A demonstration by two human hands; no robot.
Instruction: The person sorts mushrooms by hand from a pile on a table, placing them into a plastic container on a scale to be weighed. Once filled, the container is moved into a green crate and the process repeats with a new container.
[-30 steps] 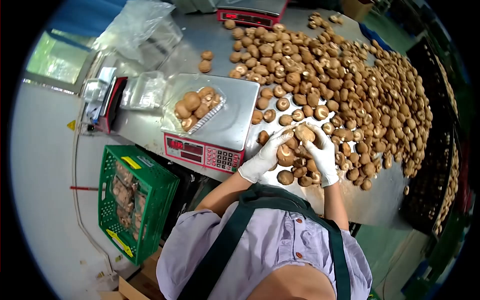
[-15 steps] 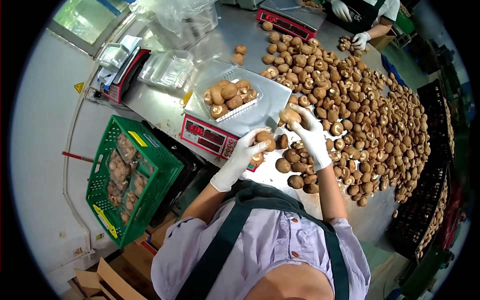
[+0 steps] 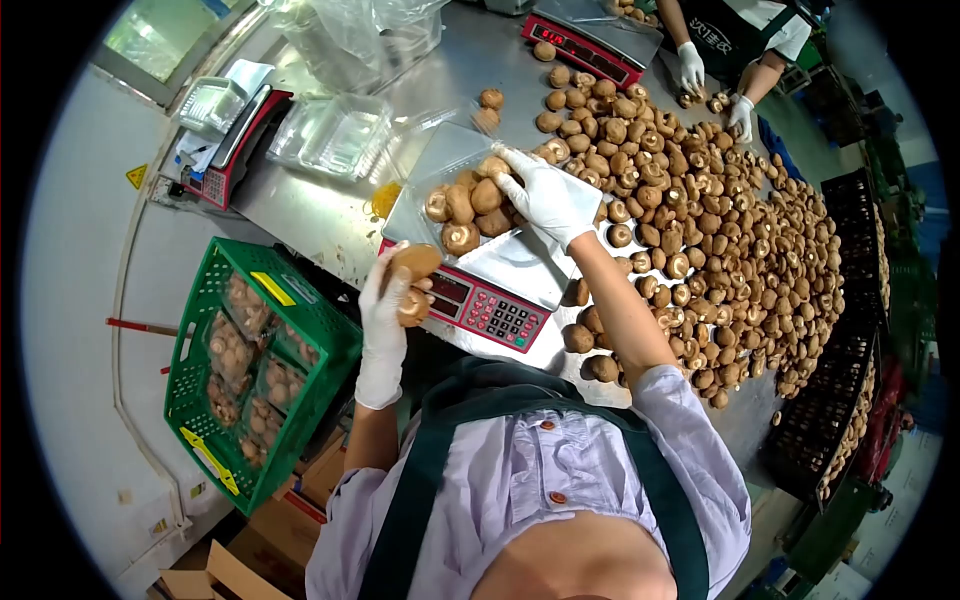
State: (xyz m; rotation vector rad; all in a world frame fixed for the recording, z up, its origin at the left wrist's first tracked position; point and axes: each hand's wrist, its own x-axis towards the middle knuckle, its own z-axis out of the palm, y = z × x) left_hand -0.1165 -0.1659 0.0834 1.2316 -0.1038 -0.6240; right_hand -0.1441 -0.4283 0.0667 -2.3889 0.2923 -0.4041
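Note:
My left hand (image 3: pixel 385 312), in a white glove, holds two brown mushrooms (image 3: pixel 412 265) just in front of the scale's red display (image 3: pixel 490 308). My right hand (image 3: pixel 548 195), also gloved, rests on the mushrooms in a clear plastic tray (image 3: pixel 440 160) that sits on the scale's steel pan (image 3: pixel 525 265); whether it grips one is hidden. A large heap of loose mushrooms (image 3: pixel 720 230) covers the steel table to the right.
A green crate (image 3: pixel 215 290) of packed mushroom trays stands at lower left. Empty clear trays (image 3: pixel 325 135) and a second small scale (image 3: pixel 225 140) lie at the table's left end. Another person's gloved hands (image 3: pixel 715 85) work at the far side beside another scale (image 3: pixel 590 35).
My right hand moved left from the pile onto the tray on the scale. My left hand swung left with its mushrooms to the scale's front edge. The view shifted.

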